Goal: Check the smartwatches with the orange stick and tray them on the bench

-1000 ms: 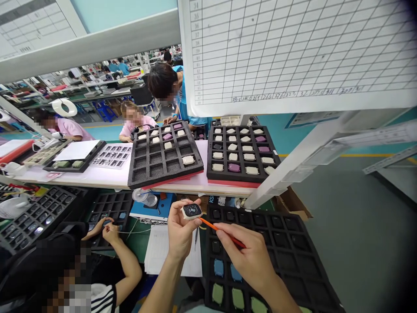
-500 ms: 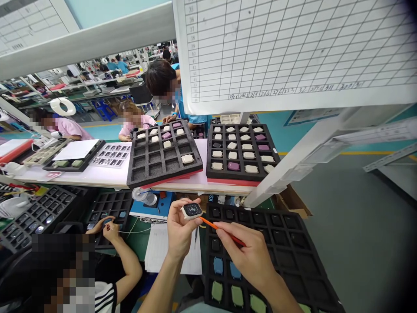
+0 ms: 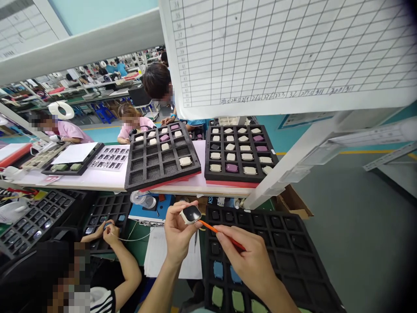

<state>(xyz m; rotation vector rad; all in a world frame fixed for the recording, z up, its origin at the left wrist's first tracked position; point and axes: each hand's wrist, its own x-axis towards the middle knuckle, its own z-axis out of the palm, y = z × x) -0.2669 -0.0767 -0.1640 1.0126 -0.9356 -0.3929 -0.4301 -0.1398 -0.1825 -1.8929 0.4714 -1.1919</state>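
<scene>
My left hand [image 3: 178,232] grips a smartwatch body [image 3: 191,214] by its pale case, with the dark glossy screen facing up. In my right hand [image 3: 249,252] is a thin orange stick tool [image 3: 210,227], held like a pen. Its tip meets the lower right edge of the watch beside my left thumb. Beneath my right hand lies a black foam tray [image 3: 286,265] with several dark, blue and green watch pieces in its slots. My right forearm hides part of that tray.
On the shelf ahead, two black foam trays [image 3: 146,176] [image 3: 241,174] hold cream and purple cases. White papers [image 3: 176,256] lie below my left hand, near a blue device [image 3: 166,206]. A co-worker's arm [image 3: 128,265] is at left. A white post [image 3: 289,156] rises at right.
The lit picture on the watch screen has gone dark, and a bright reflection shows there. The hands and the orange tool have hardly moved; the view has shifted slightly.
</scene>
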